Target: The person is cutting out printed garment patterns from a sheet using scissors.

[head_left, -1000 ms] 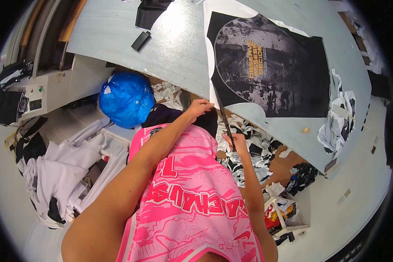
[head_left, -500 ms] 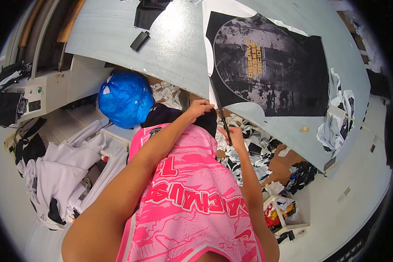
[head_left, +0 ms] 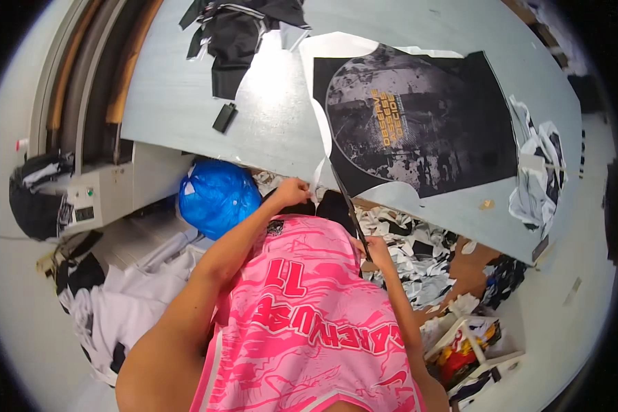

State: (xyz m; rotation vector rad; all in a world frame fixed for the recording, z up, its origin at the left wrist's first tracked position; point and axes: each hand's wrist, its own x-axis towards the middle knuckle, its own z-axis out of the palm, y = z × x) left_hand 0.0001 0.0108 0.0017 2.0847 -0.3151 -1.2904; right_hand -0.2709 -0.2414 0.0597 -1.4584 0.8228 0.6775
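Currently the right hand grips dark scissors, their long axis toward eleven o'clock. Nearer the tips, the left hand appears to pinch a white fabric edge; from it, the black printed panel lies at two o'clock, on the grey table.

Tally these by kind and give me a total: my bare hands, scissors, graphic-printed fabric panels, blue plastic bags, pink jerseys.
Left hand and right hand: 2
Scissors: 1
Graphic-printed fabric panel: 1
Blue plastic bag: 1
Pink jersey: 1
Total: 6
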